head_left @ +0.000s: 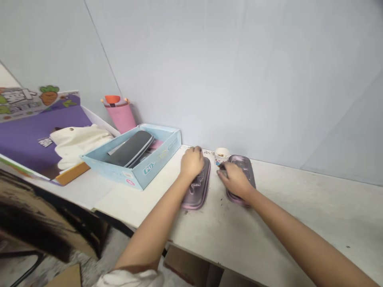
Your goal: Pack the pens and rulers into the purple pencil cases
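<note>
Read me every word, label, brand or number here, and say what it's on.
"PU": light blue box.
"萝卜", apparently: upper edge of the purple display box.
Too blurred to read: smaller lettering below that, white characters inside the same box, other print on the blue box.
Too small: round pink mark on the blue box, markings on the small cup.
</note>
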Demonstrator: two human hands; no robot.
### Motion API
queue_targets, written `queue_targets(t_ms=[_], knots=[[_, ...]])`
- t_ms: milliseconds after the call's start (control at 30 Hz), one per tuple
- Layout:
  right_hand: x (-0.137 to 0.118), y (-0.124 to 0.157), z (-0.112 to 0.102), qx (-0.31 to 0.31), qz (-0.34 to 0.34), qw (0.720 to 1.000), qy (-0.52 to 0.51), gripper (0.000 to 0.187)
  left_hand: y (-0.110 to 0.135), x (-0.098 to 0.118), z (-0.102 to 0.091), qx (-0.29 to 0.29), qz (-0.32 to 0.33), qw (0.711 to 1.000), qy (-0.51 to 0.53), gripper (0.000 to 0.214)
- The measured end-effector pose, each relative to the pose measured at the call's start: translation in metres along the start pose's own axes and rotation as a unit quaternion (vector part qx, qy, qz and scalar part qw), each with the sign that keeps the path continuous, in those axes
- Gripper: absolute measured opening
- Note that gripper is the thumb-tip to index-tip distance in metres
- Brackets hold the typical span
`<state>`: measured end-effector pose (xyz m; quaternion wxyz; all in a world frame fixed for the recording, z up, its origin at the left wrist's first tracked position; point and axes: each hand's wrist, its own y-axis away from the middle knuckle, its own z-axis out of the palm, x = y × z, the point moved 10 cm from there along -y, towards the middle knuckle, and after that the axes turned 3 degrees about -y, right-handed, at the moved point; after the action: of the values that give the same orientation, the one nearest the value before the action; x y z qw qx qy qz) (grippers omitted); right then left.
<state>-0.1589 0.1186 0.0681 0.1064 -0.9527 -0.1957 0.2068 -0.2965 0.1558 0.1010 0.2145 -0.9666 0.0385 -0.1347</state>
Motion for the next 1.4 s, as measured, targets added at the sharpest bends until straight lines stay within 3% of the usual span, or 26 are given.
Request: queue_targets(t_ms=[67, 133, 233, 300, 367, 400, 533, 567, 633, 733, 767, 833, 933, 1033, 1133, 1167, 1233, 1333, 1400], knots=[[-0.031, -0.002, 0.020, -0.051, -0.039, 0.998, 0.012, 0.034, 0.007, -0.047, 0.014, -0.102, -0.095, 0.990, -0.017, 0.050], [-0.051, 0.000, 0.035, -0.082, -0.066, 0.994, 0.008, 0.034, 0.021, -0.076, 0.030, -0.200, -0.142, 0.969, -0.003, 0.063], [-0.066, 0.009, 0.045, -0.108, -0.100, 0.988, -0.043, 0.027, 0.044, -0.089, 0.045, -0.284, -0.179, 0.933, 0.132, 0.065], [-0.073, 0.015, 0.040, -0.123, -0.132, 0.980, -0.083, 0.023, 0.060, -0.082, 0.051, -0.329, -0.211, 0.874, 0.289, 0.063], [-0.077, 0.018, 0.022, -0.120, -0.164, 0.973, -0.110, 0.022, 0.069, -0.067, 0.047, -0.345, -0.220, 0.814, 0.412, 0.059], [-0.077, 0.017, 0.007, -0.108, -0.172, 0.972, -0.116, 0.024, 0.070, -0.059, 0.041, -0.344, -0.210, 0.798, 0.448, 0.056], [-0.055, 0.003, -0.079, 0.035, -0.153, 0.982, -0.108, 0.036, 0.064, -0.003, 0.008, -0.388, -0.085, 0.795, 0.458, 0.044], [-0.052, 0.003, -0.095, 0.040, -0.171, 0.977, -0.122, 0.034, 0.064, 0.015, 0.002, -0.410, -0.045, 0.801, 0.434, 0.041], [-0.047, 0.009, -0.103, -0.052, -0.210, 0.962, -0.165, 0.030, 0.066, 0.051, -0.008, -0.451, 0.024, 0.810, 0.373, 0.031], [-0.033, 0.040, -0.091, -0.242, -0.220, 0.927, -0.186, 0.026, 0.073, 0.103, -0.013, -0.495, 0.093, 0.807, 0.308, 0.018], [-0.025, 0.051, -0.089, -0.272, -0.213, 0.922, -0.172, 0.024, 0.075, 0.120, -0.014, -0.503, 0.109, 0.805, 0.296, 0.015], [-0.007, 0.066, -0.096, -0.273, -0.202, 0.933, -0.119, 0.020, 0.079, 0.150, -0.012, -0.511, 0.130, 0.806, 0.270, 0.013], [0.028, 0.073, -0.135, -0.156, -0.198, 0.967, 0.030, 0.014, 0.069, 0.181, -0.011, -0.459, 0.106, 0.848, 0.240, 0.009], [0.067, 0.083, -0.212, 0.058, -0.184, 0.968, 0.160, 0.017, 0.039, 0.203, -0.032, -0.294, 0.047, 0.910, 0.288, 0.015], [0.107, 0.116, -0.275, 0.218, -0.109, 0.948, 0.205, 0.028, 0.015, 0.226, -0.054, -0.139, 0.011, 0.912, 0.387, 0.037], [0.115, 0.131, -0.284, 0.243, -0.085, 0.943, 0.213, 0.031, 0.008, 0.235, -0.056, -0.103, -0.004, 0.896, 0.433, 0.046], [0.119, 0.160, -0.273, 0.235, -0.064, 0.943, 0.229, 0.032, 0.000, 0.252, -0.045, -0.053, -0.057, 0.835, 0.544, 0.061], [0.114, 0.191, -0.217, 0.167, -0.043, 0.957, 0.233, 0.033, 0.008, 0.287, 0.007, -0.051, -0.178, 0.694, 0.695, 0.073], [0.125, 0.204, -0.177, 0.129, 0.018, 0.970, 0.205, 0.033, 0.029, 0.311, 0.051, -0.066, -0.269, 0.615, 0.738, 0.073]])
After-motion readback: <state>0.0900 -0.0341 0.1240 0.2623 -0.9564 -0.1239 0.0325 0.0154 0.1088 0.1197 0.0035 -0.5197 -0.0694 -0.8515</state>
